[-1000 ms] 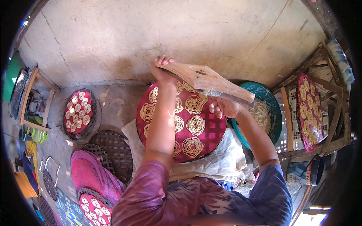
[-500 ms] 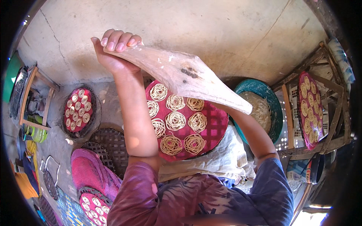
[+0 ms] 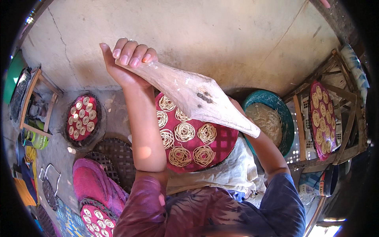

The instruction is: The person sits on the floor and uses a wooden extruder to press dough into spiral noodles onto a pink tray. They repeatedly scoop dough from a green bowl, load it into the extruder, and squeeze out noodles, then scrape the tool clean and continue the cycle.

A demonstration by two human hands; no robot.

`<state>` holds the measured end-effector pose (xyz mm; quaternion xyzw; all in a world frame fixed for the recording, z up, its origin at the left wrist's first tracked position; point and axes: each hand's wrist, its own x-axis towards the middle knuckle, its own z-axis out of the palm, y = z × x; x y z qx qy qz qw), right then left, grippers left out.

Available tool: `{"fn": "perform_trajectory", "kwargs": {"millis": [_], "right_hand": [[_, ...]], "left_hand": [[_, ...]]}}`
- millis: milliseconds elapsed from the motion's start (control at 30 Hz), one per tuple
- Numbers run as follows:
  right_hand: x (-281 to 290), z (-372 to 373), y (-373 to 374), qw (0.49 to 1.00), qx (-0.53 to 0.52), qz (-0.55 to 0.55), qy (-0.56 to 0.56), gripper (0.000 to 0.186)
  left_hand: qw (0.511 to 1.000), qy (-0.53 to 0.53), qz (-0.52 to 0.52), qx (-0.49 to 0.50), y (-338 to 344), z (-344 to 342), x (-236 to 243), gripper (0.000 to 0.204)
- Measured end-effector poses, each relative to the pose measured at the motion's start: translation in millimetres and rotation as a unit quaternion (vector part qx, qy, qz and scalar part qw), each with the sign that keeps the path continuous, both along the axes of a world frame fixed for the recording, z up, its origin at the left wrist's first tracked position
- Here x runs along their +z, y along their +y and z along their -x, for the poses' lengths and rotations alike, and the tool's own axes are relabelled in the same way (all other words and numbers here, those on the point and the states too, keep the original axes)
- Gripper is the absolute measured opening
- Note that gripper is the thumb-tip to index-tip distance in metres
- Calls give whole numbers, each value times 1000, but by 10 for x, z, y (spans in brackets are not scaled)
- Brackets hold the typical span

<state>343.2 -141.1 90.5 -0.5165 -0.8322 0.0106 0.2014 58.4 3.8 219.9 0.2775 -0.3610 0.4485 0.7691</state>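
My left hand (image 3: 132, 59) is raised in front of the wall, its fingers curled over the tapered left end of a pale wooden noodle press (image 3: 185, 89), thumb sticking out. The press slants down to the right and hides what lies beneath it. My right hand (image 3: 235, 106) is mostly behind its right arm; only a sliver shows and the fingers are hidden. Below the press lies a round woven tray covered with pink cloth (image 3: 227, 144), bearing several coiled nests of noodle strands (image 3: 184, 132). The cloth's right part carries no nests.
Right of the tray stands a teal basin (image 3: 290, 118) with pale dough (image 3: 266, 118). A wooden rack (image 3: 351, 130) holds another tray of nests (image 3: 323, 118). More trays sit at left (image 3: 82, 117) and lower left (image 3: 98, 219). A pink cloth bundle (image 3: 92, 175) lies beside me.
The press and my left hand have moved slightly down in the picture, with the hand shifting a little right. The nests on the tray look the same.
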Motion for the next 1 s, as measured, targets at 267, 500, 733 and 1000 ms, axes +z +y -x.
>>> {"fn": "perform_trajectory", "kwargs": {"millis": [267,500,733,1000], "right_hand": [[-333,-30,-130,999,-19,-3,33,34],[101,9,-191,968,-6,103,228,49],[1221,-515,-436,675,-158,527,491,73],[1091,-587,-195,737,-296,512,329,74]], "left_hand": [[1000,9,2,-20,-7,-108,-37,56],[997,29,64,-32,46,-351,-116,58],[953,183,233,69,389,-1378,-508,71],[865,259,430,24,491,-1879,-1192,60]]}}
